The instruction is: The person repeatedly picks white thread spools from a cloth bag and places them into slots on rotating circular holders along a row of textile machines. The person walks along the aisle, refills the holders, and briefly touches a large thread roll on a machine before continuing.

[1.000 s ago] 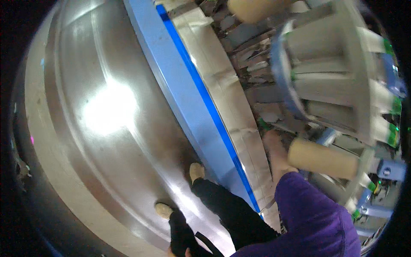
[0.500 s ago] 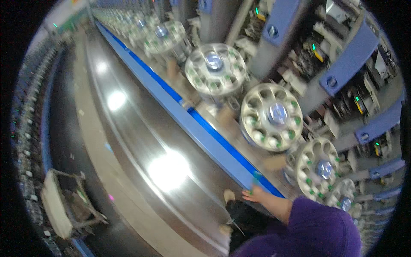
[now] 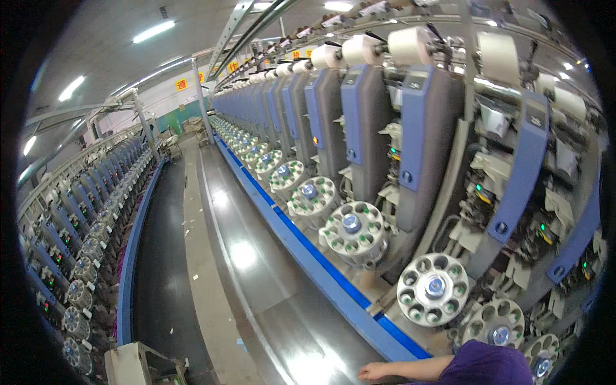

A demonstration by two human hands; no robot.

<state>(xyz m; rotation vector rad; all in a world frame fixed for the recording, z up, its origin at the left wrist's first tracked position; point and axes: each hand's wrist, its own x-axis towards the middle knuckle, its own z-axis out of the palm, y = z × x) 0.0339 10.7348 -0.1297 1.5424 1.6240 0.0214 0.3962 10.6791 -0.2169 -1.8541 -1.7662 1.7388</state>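
Note:
My right hand reaches in from the lower right at the end of a bare forearm with a purple sleeve. It hangs over the dark floor beside the long blue rail, apart from it. Its fingers point left, loosely bent, and I see nothing held in them; the lower edge is close beneath. Nearest along the machine are round, pale bobbin magazines with ring-set pockets and blue centre caps. Several pockets hold green-tipped bobbins, and others look dark. My left hand is out of view.
Blue-fronted winding units line the right side, with white yarn cones above. A second machine row runs along the left. Between them lies a dark, shiny aisle. A pale cart stands at the lower left.
My view has swung up, bringing the ceiling and far wall into sight. My right hand now appears lower in the picture. The blurred teal-green thing beside it no longer shows.

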